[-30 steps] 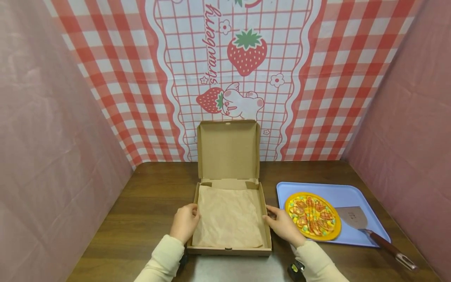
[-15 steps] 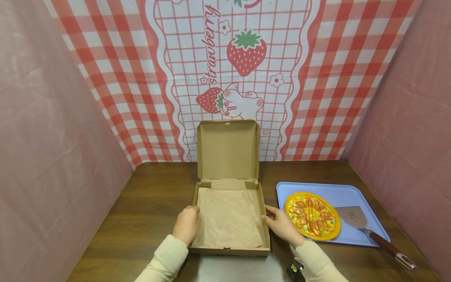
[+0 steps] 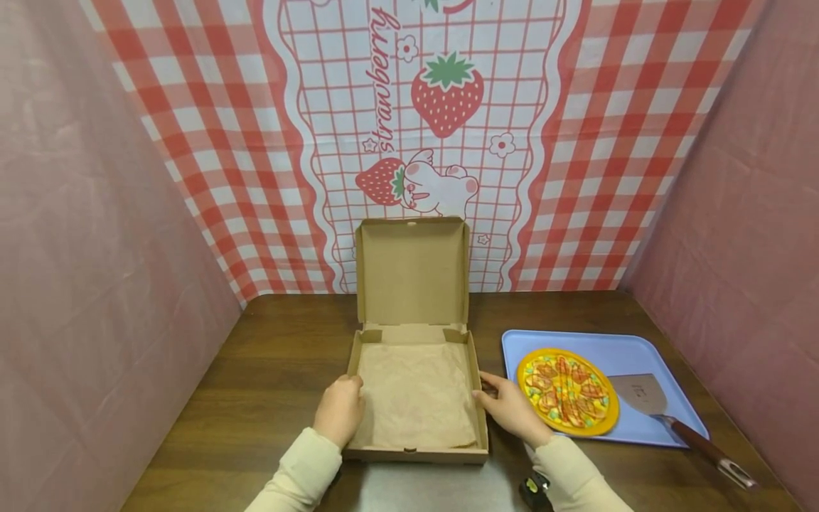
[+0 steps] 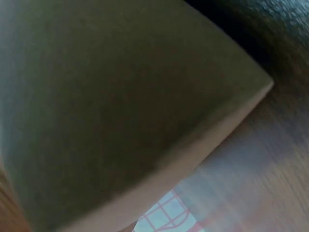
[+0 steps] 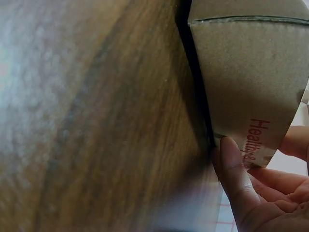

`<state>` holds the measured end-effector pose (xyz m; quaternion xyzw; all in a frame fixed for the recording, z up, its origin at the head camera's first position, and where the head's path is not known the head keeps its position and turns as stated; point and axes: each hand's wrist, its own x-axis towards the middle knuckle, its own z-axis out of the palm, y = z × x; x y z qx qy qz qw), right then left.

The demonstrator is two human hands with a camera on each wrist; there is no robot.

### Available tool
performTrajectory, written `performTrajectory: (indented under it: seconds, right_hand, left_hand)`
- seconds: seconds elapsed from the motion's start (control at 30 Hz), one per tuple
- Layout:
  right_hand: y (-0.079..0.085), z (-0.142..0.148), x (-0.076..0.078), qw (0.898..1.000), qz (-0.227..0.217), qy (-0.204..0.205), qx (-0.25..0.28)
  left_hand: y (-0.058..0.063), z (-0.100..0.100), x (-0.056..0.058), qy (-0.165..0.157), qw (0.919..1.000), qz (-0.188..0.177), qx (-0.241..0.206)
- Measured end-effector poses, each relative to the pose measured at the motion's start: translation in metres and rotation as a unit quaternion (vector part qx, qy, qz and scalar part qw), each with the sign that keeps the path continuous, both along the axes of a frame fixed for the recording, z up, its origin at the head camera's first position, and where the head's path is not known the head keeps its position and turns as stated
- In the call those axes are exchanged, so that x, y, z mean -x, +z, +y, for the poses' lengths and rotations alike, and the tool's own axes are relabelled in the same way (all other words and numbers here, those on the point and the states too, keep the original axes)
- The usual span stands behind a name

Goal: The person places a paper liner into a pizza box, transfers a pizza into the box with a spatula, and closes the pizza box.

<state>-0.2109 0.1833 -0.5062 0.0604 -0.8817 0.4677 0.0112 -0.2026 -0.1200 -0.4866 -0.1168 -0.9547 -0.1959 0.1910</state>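
Cream sleeves led to the left hand and right hand, apart, each clamped on one side of the box on the desk. Paper lined it. Rightward, a tray held a pizza and spatula, handle overhanging. Behind, the lid stood raised before a checked cloth.

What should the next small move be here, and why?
Probably free the right hand from the open box and reach for the spatula handle: the paper liner already lies inside, while the pizza is on the tray, with the handle jutting past the tray's edge.
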Motion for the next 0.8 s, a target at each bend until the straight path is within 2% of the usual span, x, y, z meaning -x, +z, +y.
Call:
performTrajectory:
  seconds: [0.2, 0.33, 0.5, 0.67, 0.8]
  right_hand:
    - [0.0, 0.001, 0.0, 1.0, -0.001, 0.004, 0.004]
    - [-0.001, 0.001, 0.0, 1.0, 0.0, 0.004, 0.007]
    - [0.001, 0.003, 0.001, 1.0, -0.006, 0.005, 0.012]
    - [0.01, 0.011, 0.001, 0.998, -0.033, 0.015, 0.051]
    - [0.025, 0.026, -0.002, 1.0, -0.006, 0.013, -0.003]
  left_hand:
    - [0.005, -0.001, -0.001, -0.012, 0.9992, -0.031, -0.021]
    - [0.012, 0.0, -0.002, -0.031, 0.9946, -0.073, -0.068]
    - [0.024, 0.008, -0.005, -0.056, 0.9799, -0.12, -0.149]
    - [0.034, 0.026, -0.011, -0.091, 0.9656, -0.121, -0.212]
    - [0.038, 0.046, -0.016, -0.127, 0.9539, -0.127, -0.24]
